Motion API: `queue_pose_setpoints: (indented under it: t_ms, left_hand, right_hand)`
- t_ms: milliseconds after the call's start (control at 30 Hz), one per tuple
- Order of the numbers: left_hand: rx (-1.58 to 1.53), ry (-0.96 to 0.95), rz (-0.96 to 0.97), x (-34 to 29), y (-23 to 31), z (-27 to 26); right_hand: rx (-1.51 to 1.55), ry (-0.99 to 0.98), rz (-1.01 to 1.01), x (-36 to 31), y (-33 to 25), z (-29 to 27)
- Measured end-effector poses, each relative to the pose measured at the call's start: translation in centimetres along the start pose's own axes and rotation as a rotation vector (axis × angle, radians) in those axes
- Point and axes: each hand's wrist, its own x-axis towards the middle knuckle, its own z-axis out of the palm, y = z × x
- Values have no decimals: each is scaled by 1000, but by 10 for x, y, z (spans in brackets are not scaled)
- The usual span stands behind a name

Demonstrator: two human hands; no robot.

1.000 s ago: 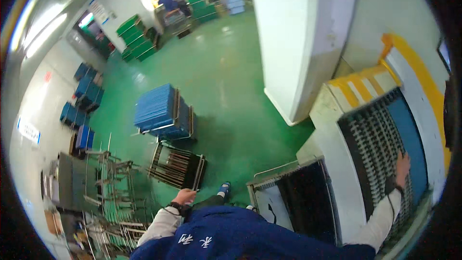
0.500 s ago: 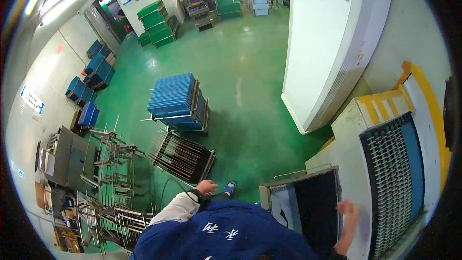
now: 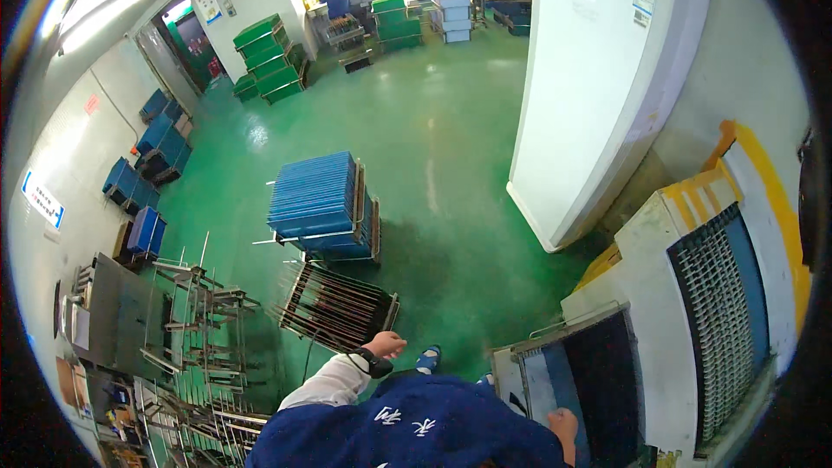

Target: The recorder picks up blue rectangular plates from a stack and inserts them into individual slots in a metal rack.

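The left grip (image 3: 386, 346) has its fingers loosely curled beside the near right corner of a slotted rack (image 3: 342, 303), and we cannot tell how far they close or whether they have hold of anything. The rack sits on the green floor (image 3: 438, 243), its dark bars slanting down toward our right, just nearer to us than a stack of blue panels (image 3: 310, 195). We see the right grip (image 3: 563, 425) with fingers bent inward over a low box (image 3: 563, 328) (contact is impossible for us to judge), its exact opening and contents unclear. In that box a dark panel (image 3: 607, 373) has its long axis pointing away from us, its far end leaning slightly left, beside a blue-grey strip (image 3: 555, 373).
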Motion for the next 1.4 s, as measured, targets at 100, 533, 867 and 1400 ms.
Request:
queue_pose_setpoints:
  t_ms: [100, 533, 867, 1400]
  left_hand:
    - [-253, 53, -51, 2, -44, -11]
    - [-234, 28, -121, -9, -120, -7]
    - [-335, -57, 13, -1, -76, 37]
    - [-141, -1, 245, 9, -85, 69]
  right_hand:
    - [-49, 385, 71, -8, -36, -24]
    - [-197, 534, 236, 6, -50, -13]
    - [-273, 554, 171, 28, 13, 10]
    - [-273, 802, -86, -1, -4, 13]
